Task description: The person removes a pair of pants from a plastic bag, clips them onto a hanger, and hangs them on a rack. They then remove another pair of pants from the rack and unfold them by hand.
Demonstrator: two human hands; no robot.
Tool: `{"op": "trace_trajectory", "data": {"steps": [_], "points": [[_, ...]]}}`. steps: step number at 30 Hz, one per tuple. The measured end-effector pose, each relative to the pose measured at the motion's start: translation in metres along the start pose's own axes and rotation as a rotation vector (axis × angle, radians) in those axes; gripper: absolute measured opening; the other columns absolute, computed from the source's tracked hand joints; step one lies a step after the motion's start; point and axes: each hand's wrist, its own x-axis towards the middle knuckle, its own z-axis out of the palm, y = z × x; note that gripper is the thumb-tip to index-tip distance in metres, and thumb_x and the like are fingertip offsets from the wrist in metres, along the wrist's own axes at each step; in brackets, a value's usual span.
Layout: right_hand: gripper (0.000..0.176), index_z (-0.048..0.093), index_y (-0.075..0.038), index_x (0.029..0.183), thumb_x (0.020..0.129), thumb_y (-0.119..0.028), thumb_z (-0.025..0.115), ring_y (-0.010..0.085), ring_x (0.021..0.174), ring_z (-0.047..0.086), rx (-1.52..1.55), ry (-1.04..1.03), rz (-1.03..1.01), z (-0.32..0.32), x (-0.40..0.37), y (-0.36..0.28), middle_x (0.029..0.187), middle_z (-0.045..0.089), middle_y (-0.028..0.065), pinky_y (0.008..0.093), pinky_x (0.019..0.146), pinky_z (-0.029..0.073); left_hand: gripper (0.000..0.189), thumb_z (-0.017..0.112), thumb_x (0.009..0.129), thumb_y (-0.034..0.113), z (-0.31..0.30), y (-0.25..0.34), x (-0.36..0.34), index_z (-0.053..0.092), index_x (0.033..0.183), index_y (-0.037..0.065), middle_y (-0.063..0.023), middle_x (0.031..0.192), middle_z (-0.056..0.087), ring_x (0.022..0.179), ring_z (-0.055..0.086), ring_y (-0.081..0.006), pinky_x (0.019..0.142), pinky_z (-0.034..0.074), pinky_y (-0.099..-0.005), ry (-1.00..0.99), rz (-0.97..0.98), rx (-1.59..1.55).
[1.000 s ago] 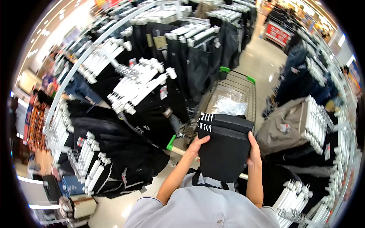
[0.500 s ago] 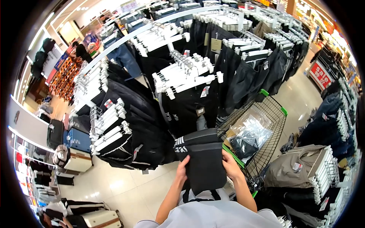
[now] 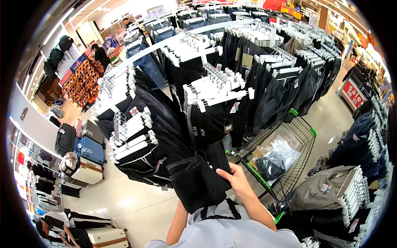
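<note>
A pair of black trousers, partly folded, is held in front of my body. My right hand grips its right side, with the thumb on top of the cloth. The black cloth covers my left hand; only the left forearm shows below it. Just ahead, black trousers hang on white hangers. To the right of my right hand stands a shopping cart with green trim, and clear plastic-wrapped packages lie in it.
More black trousers hang on the left rack. Suitcases stand on the floor at the left. Khaki trousers hang at the lower right, below a red sale sign. A person is in the left background.
The neat folded bundle has partly opened, and its left part has swung down and left. My left hand has gone out of sight behind the cloth. The camera view has shifted slightly.
</note>
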Motion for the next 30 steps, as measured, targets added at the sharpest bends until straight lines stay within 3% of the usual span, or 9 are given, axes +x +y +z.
{"op": "trace_trajectory", "data": {"steps": [1,3,4,9,12,15,21,25,30], "points": [[0.027,0.069,0.004,0.122,0.097,-0.008,0.073,0.0084,0.092,0.067,0.011,0.012,-0.019,0.004,0.001,-0.004,0.104,0.075,0.0034,0.0245,0.084,0.054,0.052,0.055,0.106,0.038,0.005,0.006,-0.003,0.05,0.149,0.008,-0.0116,0.144,0.059,0.129,0.058,-0.0264,0.114,0.047,-0.0426,-0.004,-0.001,-0.005],[0.026,0.069,0.003,0.12,0.097,-0.008,0.073,0.0091,0.093,0.068,-0.027,0.008,-0.079,0.007,0.006,-0.012,0.106,0.075,0.0044,0.0254,0.085,0.055,0.065,0.052,0.105,0.049,0.023,0.026,-0.012,0.046,0.154,0.007,-0.0133,0.148,0.056,0.138,0.052,-0.0286,0.118,0.042,-0.0447,0.013,0.615,1.494],[0.025,0.07,0.003,0.119,0.097,-0.008,0.074,0.0101,0.094,0.069,-0.005,0.035,-0.076,0.015,0.005,-0.026,0.108,0.076,0.0056,0.0263,0.085,0.055,0.065,0.052,0.105,0.049,0.02,0.03,-0.018,0.046,0.153,0.006,-0.0136,0.147,0.057,0.137,0.053,-0.0288,0.117,0.043,-0.0447,0.027,0.712,1.648],[0.024,0.068,0.005,0.121,0.1,-0.007,0.067,0.0128,0.092,0.073,0.055,0.084,-0.189,0.033,0.017,-0.07,0.109,0.076,0.0097,0.0276,0.083,0.06,0.063,0.052,0.105,0.049,-0.043,0.048,-0.032,0.049,0.15,0.004,-0.015,0.141,0.061,0.131,0.058,-0.0296,0.111,0.047,-0.0447,0.139,0.188,0.282],[0.022,0.068,0.006,0.12,0.101,-0.006,0.065,0.0133,0.09,0.075,0.158,-0.038,-0.215,0.046,0.021,-0.085,0.108,0.076,0.0113,0.0272,0.08,0.062,0.062,0.052,0.105,0.048,-0.097,0.067,-0.036,0.051,0.147,0.003,-0.0159,0.137,0.063,0.127,0.061,-0.0302,0.108,0.05,-0.0447,0.287,0.065,-0.151],[0.023,0.067,0.005,0.12,0.099,-0.006,0.067,0.0124,0.09,0.074,0.098,-0.014,-0.21,0.078,0.014,-0.091,0.107,0.076,0.0103,0.0263,0.081,0.061,0.057,0.051,0.106,0.047,-0.153,0.079,-0.037,0.055,0.139,0.001,-0.0191,0.131,0.066,0.118,0.065,-0.0322,0.101,0.052,-0.0506,0.716,-0.155,0.402],[0.022,0.069,0.003,0.116,0.095,-0.005,0.073,0.0108,0.085,0.072,-0.016,-0.004,-0.2,0.116,0.014,-0.071,0.103,0.076,0.0073,0.026,0.079,0.059,0.052,0.055,0.107,0.046,-0.092,0.125,-0.069,0.057,0.131,-0.001,-0.0165,0.117,0.071,0.099,0.072,-0.0246,0.084,0.057,-0.0337,0.53,0.305,0.5],[0.024,0.07,0.004,0.116,0.095,-0.007,0.074,0.0088,0.087,0.07,-0.116,-0.025,-0.256,0.133,0.021,-0.049,0.104,0.076,0.0058,0.0249,0.08,0.057,0.045,0.054,0.108,0.023,-0.028,0.149,-0.059,0.047,0.146,0.0,-0.0197,0.144,0.056,0.128,0.06,-0.028,0.102,0.053,-0.0384,0.223,0.576,0.568],[0.025,0.071,0.005,0.115,0.095,-0.009,0.076,0.0066,0.088,0.066,-0.263,-0.093,-0.18,0.16,0.02,-0.033,0.103,0.075,0.0023,0.025,0.082,0.054,0.068,0.067,0.09,0.007,0.03,0.179,-0.057,0.041,0.153,0.002,-0.0191,0.155,0.047,0.145,0.044,-0.0304,0.121,0.032,-0.0434,-0.047,0.775,0.917]]}}
